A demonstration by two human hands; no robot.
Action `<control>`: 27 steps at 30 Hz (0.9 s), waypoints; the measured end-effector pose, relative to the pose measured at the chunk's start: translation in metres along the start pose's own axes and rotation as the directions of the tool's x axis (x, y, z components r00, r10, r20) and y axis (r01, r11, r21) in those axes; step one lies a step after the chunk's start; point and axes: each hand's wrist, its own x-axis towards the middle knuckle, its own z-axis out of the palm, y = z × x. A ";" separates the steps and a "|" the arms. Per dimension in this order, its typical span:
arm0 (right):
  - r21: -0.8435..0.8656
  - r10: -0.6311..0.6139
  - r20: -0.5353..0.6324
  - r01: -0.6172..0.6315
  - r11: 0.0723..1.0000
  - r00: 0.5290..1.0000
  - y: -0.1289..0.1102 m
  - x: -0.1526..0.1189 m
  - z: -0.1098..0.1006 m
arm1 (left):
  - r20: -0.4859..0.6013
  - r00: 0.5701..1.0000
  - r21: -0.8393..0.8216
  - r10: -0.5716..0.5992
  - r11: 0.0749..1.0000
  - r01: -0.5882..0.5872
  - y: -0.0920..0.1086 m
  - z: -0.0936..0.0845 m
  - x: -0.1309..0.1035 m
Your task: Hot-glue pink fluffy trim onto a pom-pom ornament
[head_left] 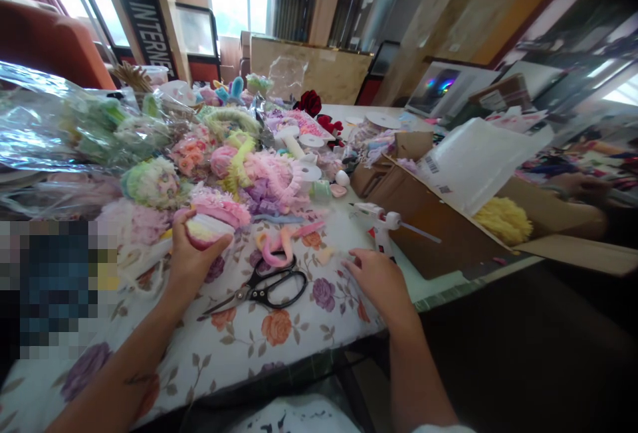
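My left hand (192, 254) is wrapped round a small rounded piece (212, 228) with a white and pale yellow face and a pink ruffled edge; its exact kind is unclear. Low over the flowered cloth, my right hand (376, 280) has its fingers bent and slightly apart, with nothing visible in them. Just left of its fingertips lies a small pale yellow scrap (325, 256). A white glue gun (381, 220) with a glue stick in its back rests beyond that hand. Between my hands are black-handled scissors (264, 287) and a curled pink-orange fabric strip (276, 247).
Lace, ribbon and plush pieces form a heap (264, 174) at the back. A doll head with fluffy hair (152, 182) and clear plastic wrapping (44, 121) are on the left. At right, a cardboard box (423, 220) holds a yellow fluffy bundle (503, 220) and a white bag (483, 161).
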 end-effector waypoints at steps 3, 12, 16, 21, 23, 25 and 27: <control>-0.024 -0.093 -0.037 0.092 0.995 0.995 -0.006 0.000 -0.003 | 0.008 1.000 -0.020 0.008 1.000 -0.008 -0.001 0.000 0.000; 0.020 -0.293 -0.066 0.295 0.955 0.954 -0.016 0.034 0.028 | 0.000 1.000 0.013 0.004 1.000 -0.004 -0.002 0.000 0.000; 0.098 -0.341 -0.121 0.353 0.931 0.932 -0.036 0.026 0.022 | 0.010 1.000 0.008 0.017 1.000 -0.017 0.001 -0.001 -0.001; 0.371 -0.356 -0.009 0.333 0.867 0.934 -0.071 0.014 0.028 | 0.013 1.000 -0.004 0.013 1.000 -0.013 0.004 -0.001 -0.001; 0.451 -0.307 -0.001 0.275 0.849 0.952 -0.079 0.016 0.036 | 0.014 1.000 -0.003 0.006 1.000 -0.006 0.005 -0.001 -0.002; 0.553 -0.302 0.017 0.242 0.797 0.953 -0.083 0.020 0.042 | 0.009 1.000 0.009 0.000 1.000 0.000 0.004 -0.002 -0.002; 0.636 -0.304 0.018 0.223 0.739 0.953 -0.083 0.025 0.043 | 0.007 1.000 0.015 0.001 1.000 -0.001 0.003 -0.002 -0.001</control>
